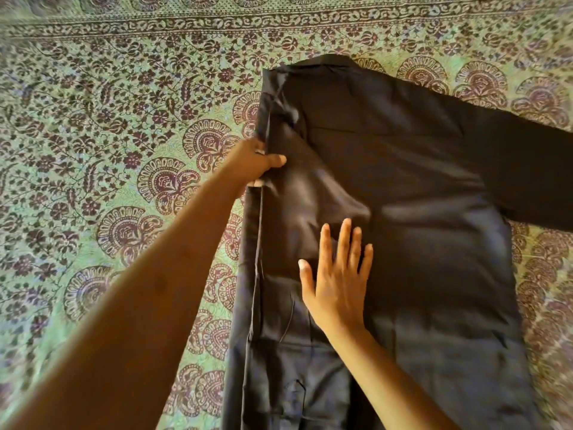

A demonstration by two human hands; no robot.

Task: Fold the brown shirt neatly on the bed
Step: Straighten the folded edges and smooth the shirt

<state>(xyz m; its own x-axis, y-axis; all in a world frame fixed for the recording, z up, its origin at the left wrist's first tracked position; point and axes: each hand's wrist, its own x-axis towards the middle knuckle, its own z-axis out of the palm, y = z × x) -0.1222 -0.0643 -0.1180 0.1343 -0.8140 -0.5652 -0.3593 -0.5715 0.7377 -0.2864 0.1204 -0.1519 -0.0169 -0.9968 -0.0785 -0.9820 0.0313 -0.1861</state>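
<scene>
On the bed (pixel 93 150) the brown shirt (pixel 418 243) is lying flat, with its collar pointing away from the person and one sleeve (pixel 527 156) stretching out to the right. The left arm is reaching far forward. The left hand (pixel 254 162) is gripping the shirt's folded left edge, with the thumb on top and the other fingers mostly hidden under the cloth. The right hand (pixel 335 283) is pressing flat on the shirt's middle, its fingers (pixel 344 240) straight, spread and holding nothing.
</scene>
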